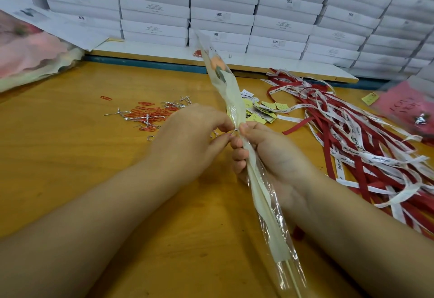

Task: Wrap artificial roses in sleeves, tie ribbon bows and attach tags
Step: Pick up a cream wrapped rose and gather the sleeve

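The wall of stacked white boxes (223,4) fills the whole rear of the view, several marked "SGS". In front of it lies the wooden worktop (82,168).

A loose heap of red and white ribbons (352,138) covers the right side of the worktop. The white ones carry printed script. A soft pink bundle (28,55) lies at the far left edge. A pink printed sheet (404,107) lies at the far right, beyond the ribbons.

The sleeve (231,95), cream paper under clear film, stands above the middle of the worktop, tilted with its top away from the person. 1 orange rose (216,62) shows inside its upper part. The pale stem (293,281) protrudes from the lower end.

The right hand (274,156) holds the sleeve at its narrow waist, grip curled round it, thumb on the near face. The left hand (187,138) sits just beside it, grip pinching a silver twist tie (235,130) that touches the sleeve at the same waist.

Red paper clips (150,112) and spare silver ties (173,104) lie scattered behind the left hand. A small pile of yellow and white tags (260,109) lies behind the right hand, beside the ribbons.
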A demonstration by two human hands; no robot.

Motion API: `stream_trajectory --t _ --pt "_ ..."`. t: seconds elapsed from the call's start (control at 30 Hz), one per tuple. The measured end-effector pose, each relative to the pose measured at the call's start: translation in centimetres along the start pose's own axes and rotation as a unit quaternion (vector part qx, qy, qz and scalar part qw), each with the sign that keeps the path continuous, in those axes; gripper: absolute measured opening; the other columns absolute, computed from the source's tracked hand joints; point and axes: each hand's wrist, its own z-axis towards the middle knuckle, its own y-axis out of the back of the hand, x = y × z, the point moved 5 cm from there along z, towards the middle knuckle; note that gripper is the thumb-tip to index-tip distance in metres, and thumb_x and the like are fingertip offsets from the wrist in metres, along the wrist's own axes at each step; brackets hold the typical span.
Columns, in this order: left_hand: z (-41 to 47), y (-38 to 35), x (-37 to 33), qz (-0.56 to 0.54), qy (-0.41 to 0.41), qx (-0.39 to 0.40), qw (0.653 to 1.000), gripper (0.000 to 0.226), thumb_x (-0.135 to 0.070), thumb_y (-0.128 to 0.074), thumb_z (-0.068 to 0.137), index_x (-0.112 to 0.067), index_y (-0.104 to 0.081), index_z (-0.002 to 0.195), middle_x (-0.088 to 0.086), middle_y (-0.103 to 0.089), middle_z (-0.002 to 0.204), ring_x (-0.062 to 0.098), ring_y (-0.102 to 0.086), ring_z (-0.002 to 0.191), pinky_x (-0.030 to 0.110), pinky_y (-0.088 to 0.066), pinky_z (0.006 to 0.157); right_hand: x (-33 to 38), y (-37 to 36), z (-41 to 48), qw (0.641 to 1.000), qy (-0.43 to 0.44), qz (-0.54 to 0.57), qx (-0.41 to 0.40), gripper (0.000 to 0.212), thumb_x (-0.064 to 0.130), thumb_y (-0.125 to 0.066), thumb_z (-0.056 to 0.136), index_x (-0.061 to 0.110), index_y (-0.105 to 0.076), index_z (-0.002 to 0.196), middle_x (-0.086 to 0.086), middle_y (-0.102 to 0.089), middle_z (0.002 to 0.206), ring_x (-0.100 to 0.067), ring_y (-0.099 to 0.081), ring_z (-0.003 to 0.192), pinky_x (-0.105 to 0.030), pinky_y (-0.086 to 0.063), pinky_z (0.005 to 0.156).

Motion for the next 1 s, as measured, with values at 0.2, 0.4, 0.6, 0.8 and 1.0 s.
stream_trajectory --t 0.2,0.4,0.6,0.8,1.0 --pt "0.0 -0.3 -0.1 0.007 0.006 -0.002 1.000 0.020 -0.023 -0.054 0.092 -0.015 -0.072 0.090 -0.002 -0.069 0.084 0.020 -0.060 0.086 0.042 -0.047 0.081 0.0 -0.3 -0.4 1.000 0.008 -0.028 0.012 0.015 0.015 -0.043 0.101 0.012 -0.050 0.088 -0.001 -0.051 0.054 -0.007 -0.045 0.036 -0.016 -0.037 0.034" --pt "-0.1 -0.9 0.6 -0.206 0.132 -0.025 0.969 0.018 -0.010 -0.061 0.089 -0.013 -0.073 0.076 -0.008 -0.066 0.069 -0.004 -0.056 0.069 0.005 -0.037 0.061 0.4 -0.1 -0.5 0.996 0.039 -0.077 -0.022 0.018 0.018 -0.049 0.098 0.014 -0.058 0.083 0.000 -0.053 0.055 -0.008 -0.049 0.043 -0.020 -0.043 0.045" --pt "-0.5 -1.0 0.9 -0.269 0.163 -0.003 0.949 0.022 -0.021 -0.055 0.093 -0.022 -0.074 0.081 -0.009 -0.071 0.079 0.002 -0.062 0.078 0.019 -0.048 0.076 0.7 0.6 -0.6 0.991 0.054 -0.093 -0.084 0.021 0.020 -0.060 0.092 0.016 -0.069 0.073 0.006 -0.060 0.050 -0.004 -0.052 0.041 -0.026 -0.046 0.054" --pt "-0.4 -1.9 0.7 -0.313 0.188 0.052 0.930 0.021 -0.012 -0.054 0.094 -0.014 -0.075 0.099 0.001 -0.073 0.087 0.009 -0.065 0.079 0.013 -0.050 0.070 0.8 0.4 -1.0 0.995 0.064 -0.038 -0.069 0.015 0.013 -0.056 0.094 0.003 -0.064 0.101 0.001 -0.060 0.052 -0.004 -0.055 0.038 -0.015 -0.042 0.039" --pt "-0.6 -2.7 0.0 -0.311 0.185 0.102 0.927 0.028 -0.006 -0.048 0.094 -0.016 -0.074 0.099 0.000 -0.073 0.091 0.013 -0.066 0.087 0.029 -0.051 0.076 1.0 0.4 -1.1 0.992 0.087 -0.015 -0.089 0.008 0.010 -0.055 0.094 0.004 -0.060 0.096 -0.004 -0.059 0.056 -0.009 -0.056 0.040 -0.017 -0.043 0.038"
